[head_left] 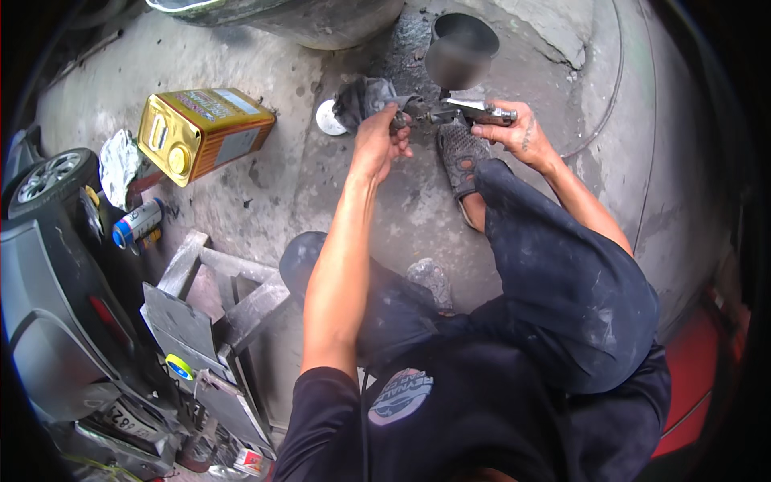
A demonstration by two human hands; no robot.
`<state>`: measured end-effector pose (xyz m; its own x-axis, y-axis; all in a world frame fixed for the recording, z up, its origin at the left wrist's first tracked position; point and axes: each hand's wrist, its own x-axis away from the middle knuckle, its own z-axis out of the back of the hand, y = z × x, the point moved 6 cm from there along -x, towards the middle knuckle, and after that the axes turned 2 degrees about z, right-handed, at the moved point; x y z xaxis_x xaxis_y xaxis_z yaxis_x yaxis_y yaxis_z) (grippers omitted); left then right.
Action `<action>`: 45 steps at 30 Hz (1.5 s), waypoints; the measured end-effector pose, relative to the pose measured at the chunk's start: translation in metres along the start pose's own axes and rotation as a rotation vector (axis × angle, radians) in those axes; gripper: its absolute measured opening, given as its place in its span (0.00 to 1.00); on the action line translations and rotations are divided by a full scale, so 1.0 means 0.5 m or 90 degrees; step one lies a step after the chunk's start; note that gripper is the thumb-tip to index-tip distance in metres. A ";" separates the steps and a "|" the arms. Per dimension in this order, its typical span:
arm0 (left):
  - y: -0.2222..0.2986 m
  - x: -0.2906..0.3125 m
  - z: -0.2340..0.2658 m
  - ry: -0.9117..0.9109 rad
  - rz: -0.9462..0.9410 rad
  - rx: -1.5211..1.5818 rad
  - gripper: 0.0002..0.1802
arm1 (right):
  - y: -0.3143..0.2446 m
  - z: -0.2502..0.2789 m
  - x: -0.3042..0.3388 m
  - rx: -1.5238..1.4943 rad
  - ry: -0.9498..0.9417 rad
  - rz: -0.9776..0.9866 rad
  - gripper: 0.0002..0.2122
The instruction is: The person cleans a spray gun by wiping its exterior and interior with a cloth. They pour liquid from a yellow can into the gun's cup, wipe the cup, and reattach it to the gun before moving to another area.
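In my right hand (pixel 522 136) is a metal spray gun (pixel 475 111), its handle toward my palm and my fingers wrapped round it. A dark round cup (pixel 461 52) sits on the gun's far side. My left hand (pixel 379 143) is closed on a small dark metal part (pixel 399 121) by the gun's front end; whether it is joined to the gun I cannot tell. Just beyond the left hand a crumpled dark grey rag (pixel 361 100) lies beside a white round lid-like piece (pixel 328 118).
A gold rectangular can (pixel 205 132) stands to the left. Farther left are a spray can (pixel 138 222) and a car (pixel 60 297). A metal frame stand (pixel 241 297) holds a tape roll (pixel 179 367). A hose (pixel 614 92) crosses the floor; a large basin (pixel 313 20) is at the top.
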<state>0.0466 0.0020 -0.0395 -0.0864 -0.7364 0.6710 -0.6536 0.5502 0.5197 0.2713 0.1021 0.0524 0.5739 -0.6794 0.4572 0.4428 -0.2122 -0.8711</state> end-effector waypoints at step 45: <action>0.156 0.032 0.127 0.288 -0.311 -1.370 0.45 | 0.041 -0.034 -0.042 0.144 0.046 0.039 0.19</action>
<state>-0.0534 0.0082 -0.0219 0.1032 -0.9678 0.2297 0.9926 0.1152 0.0395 0.2569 0.1000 0.0219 0.5576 -0.7360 0.3839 0.5566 -0.0116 -0.8307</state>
